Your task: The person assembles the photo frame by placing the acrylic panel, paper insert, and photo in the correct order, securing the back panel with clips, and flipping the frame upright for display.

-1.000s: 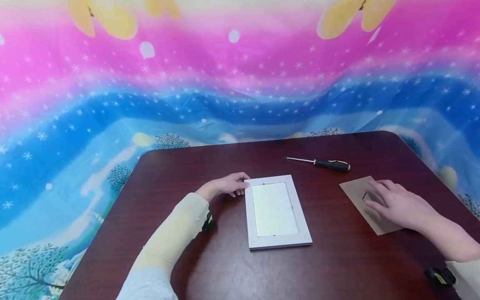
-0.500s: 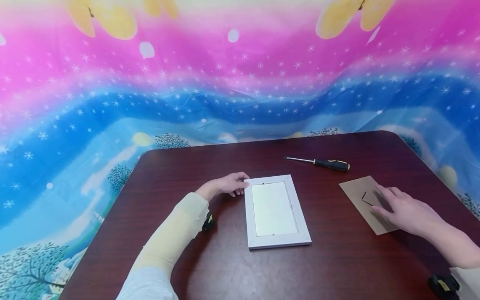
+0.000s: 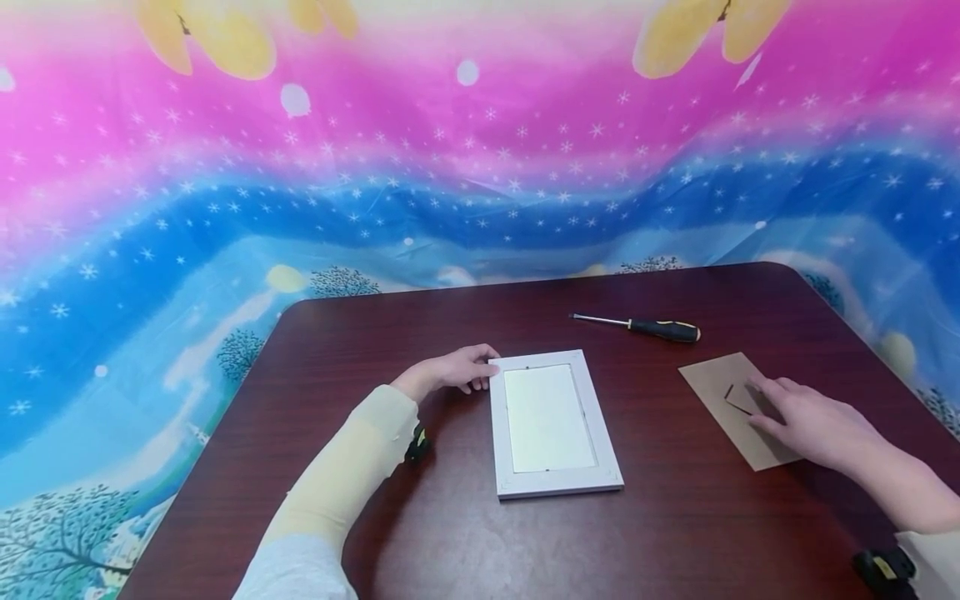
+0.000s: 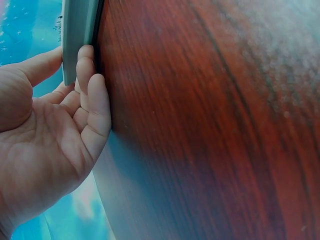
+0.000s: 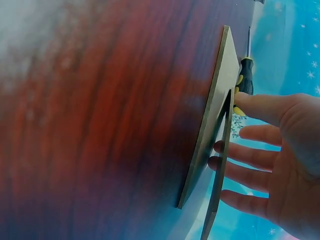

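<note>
Hands (image 3: 459,369) (image 3: 821,425) on white frame (image 3: 593,417), on brown board (image 3: 731,421), screwdriver (image 3: 663,330) beyond

A black-and-yellow-handled screwdriver (image 3: 664,330) is lying on the reddish-brown bench (image 3: 442,321), toward its far side. Behind, a pink-and-blue cloth backdrop (image 3: 465,158) with printed snowflakes is hanging.

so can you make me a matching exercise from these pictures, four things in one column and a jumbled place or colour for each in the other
1. frame
2. screwdriver
3. brown panel
4. left hand

A. partly covered by the right hand in the head view
B. at the frame's far left corner
C. white, with a pale pane inside it
D. black and yellow handle, metal shaft

Pairs: 1-C, 2-D, 3-A, 4-B
</note>
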A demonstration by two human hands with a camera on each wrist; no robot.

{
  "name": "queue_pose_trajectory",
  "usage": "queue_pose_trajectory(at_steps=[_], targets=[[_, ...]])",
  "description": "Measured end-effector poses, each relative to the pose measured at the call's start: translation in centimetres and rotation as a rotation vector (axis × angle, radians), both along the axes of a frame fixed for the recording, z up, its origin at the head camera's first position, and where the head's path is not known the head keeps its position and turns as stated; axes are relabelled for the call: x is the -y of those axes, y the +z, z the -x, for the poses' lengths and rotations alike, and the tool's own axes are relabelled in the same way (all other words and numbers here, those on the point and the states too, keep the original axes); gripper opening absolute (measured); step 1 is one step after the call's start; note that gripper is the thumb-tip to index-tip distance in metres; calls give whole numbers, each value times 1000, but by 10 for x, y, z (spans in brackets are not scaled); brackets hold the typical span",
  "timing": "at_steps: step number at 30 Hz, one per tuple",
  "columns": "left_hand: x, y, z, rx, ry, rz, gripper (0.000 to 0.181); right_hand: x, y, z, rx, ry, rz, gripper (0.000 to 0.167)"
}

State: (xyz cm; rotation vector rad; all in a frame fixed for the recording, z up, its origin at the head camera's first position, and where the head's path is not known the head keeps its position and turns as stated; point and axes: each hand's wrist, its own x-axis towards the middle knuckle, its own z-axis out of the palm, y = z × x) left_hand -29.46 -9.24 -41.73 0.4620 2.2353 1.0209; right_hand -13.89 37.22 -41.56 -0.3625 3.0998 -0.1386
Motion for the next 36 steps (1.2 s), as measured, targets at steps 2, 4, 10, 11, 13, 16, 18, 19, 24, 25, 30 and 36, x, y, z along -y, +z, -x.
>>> queue_pose_trajectory(at_steps=[2,4,10,11,13,16,18,19,24,25,30,36], targets=[[0,0,0,1,1,0,28,-1,-1,1,-17,14,-12,59],[-1,-1,1,-1,3,-1,28,-1,-1,1,-30,23,-20,57],[-2,-3,1,-11,1,6,29,-3,0,2,-36,39,-26,53],[-2,-3,1,-11,-1,5,29,-3,0,2,-33,39,-27,53],[-2,-3,0,-9,-5,2,29,-3,1,2,-26,37,-29,52],[-1,-2,0,-4,-6,-5,29,-3,1,3,-24,35,-34,51],[0,0,-1,-4,-4,-6,29,-2,2,3,-29,39,-35,50],[0,1,-2,-5,-2,-6,29,-3,2,4,-31,42,-32,49],[-1,1,-2,-13,0,-6,28,-3,2,6,-40,52,-11,46],[0,1,-1,-14,0,-6,28,-3,2,6,-42,52,-7,45],[0,0,0,-11,0,-8,28,-4,0,7,-50,41,4,44],[0,-2,0,-7,2,-2,28,-5,-1,6,-45,26,31,45]])
